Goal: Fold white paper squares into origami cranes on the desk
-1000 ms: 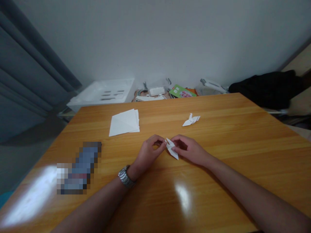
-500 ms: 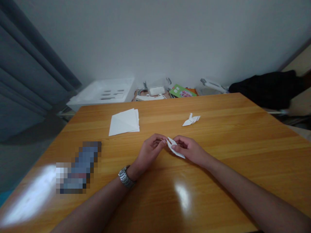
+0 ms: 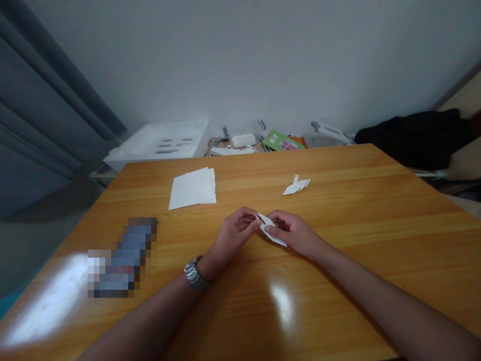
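Note:
A small white folded paper (image 3: 276, 237) with pointed ends is between my hands, near the middle of the wooden table. My right hand (image 3: 291, 229) grips its body, thumb on the near face and fingers behind. With thumb and index finger, my left hand (image 3: 240, 228) pinches the paper's upper left tip; the fingertips partly cover that tip. A metal watch sits on my left wrist. Beyond my right hand lies a finished-looking white paper bird (image 3: 296, 186) with its neck up. A stack of white paper sheets (image 3: 193, 188) lies beyond my left hand.
The wooden table (image 3: 244, 311) fills the foreground. At left lies a pixelated dark flat object (image 3: 126, 258). Past the far edge are a white foam tray (image 3: 150, 135), a green booklet (image 3: 280, 141) and assorted items. Black cloth (image 3: 409, 138) is at the right, a grey curtain (image 3: 45, 90) at left.
My left thumb and fingers have shifted slightly right on the paper's tip, and the gap between its two points looks narrower. My right hand keeps its hold.

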`<state>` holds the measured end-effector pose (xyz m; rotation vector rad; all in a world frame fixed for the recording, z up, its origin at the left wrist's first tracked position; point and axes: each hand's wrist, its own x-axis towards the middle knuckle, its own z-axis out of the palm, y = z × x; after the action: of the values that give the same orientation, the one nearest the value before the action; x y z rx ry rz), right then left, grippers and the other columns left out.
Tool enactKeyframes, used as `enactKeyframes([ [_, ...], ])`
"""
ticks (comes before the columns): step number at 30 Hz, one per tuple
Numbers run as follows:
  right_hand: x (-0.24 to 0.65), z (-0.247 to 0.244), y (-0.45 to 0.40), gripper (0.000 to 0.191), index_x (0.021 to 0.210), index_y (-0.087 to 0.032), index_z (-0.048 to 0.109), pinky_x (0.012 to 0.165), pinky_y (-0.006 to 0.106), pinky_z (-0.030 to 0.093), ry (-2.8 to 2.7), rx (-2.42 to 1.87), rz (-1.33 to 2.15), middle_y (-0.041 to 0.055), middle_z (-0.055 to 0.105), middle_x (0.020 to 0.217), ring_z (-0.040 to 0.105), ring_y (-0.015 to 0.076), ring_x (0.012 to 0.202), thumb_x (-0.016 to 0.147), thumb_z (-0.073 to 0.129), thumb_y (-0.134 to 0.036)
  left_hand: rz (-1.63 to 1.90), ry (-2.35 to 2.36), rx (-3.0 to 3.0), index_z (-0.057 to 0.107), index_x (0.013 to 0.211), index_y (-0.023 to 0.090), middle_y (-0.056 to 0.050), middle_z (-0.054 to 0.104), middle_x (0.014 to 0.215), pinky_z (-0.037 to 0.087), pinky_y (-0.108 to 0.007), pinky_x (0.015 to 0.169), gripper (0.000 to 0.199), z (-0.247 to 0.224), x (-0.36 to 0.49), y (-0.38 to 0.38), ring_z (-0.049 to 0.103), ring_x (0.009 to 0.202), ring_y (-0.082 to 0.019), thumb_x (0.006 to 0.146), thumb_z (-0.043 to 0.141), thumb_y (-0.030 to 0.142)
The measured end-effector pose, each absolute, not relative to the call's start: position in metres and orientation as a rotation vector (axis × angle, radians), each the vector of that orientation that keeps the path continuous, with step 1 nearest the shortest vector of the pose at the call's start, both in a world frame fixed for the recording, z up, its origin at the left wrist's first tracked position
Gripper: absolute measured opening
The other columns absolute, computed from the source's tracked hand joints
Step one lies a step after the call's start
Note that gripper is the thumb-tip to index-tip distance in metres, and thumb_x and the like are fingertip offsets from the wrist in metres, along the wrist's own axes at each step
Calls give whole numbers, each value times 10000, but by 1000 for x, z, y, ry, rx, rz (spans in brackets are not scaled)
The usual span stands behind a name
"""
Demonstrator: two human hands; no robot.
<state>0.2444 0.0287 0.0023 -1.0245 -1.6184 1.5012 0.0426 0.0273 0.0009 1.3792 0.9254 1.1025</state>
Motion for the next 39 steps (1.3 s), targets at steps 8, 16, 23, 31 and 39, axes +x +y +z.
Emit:
enactKeyframes([
  [8, 245, 0, 31, 346, 1009, -170, 657, 680, 265, 447, -1623, -970, 1546, 29, 661, 888, 578, 163, 772, 863, 714, -478, 1116, 984, 1394, 635, 940, 165, -37, 707, 893, 556, -271, 788, 252, -4, 40, 31, 686, 833, -156, 867, 725, 389],
  [16, 250, -2, 31, 235, 989, -199, 737, 653, 278, 439, -1813, -1164, 1036, 28, 722, 862, 609, 171, 723, 914, 662, -408, 1170, 1006, 1376, 617, 1016, 162, -31, 678, 899, 532, -223, 740, 279, 1, 43, 29, 663, 803, -128, 848, 741, 348],
  [23, 252, 2, 32, 208, 962, -231, 755, 771, 336, 476, -2001, -1086, 753, 63, 748, 934, 665, 219, 837, 970, 606, -376, 1128, 1024, 1372, 625, 1016, 162, -13, 647, 816, 508, -199, 617, 306, 0, 43, 27, 620, 687, -107, 871, 719, 415],
  [31, 250, 7, 31, 242, 1063, -232, 727, 889, 369, 498, -1989, -1000, 863, 87, 733, 1054, 665, 238, 971, 925, 668, -422, 1148, 1070, 1384, 629, 917, 158, -20, 671, 809, 553, -239, 690, 301, 0, 42, 29, 658, 718, -129, 872, 713, 444],
  [39, 248, -2, 32, 382, 1189, -201, 677, 906, 367, 523, -1648, -1071, 1312, 99, 737, 1139, 685, 231, 1019, 918, 661, -469, 1146, 977, 1421, 651, 979, 154, -52, 713, 931, 564, -263, 801, 254, -1, 40, 29, 691, 848, -149, 882, 717, 380],
])
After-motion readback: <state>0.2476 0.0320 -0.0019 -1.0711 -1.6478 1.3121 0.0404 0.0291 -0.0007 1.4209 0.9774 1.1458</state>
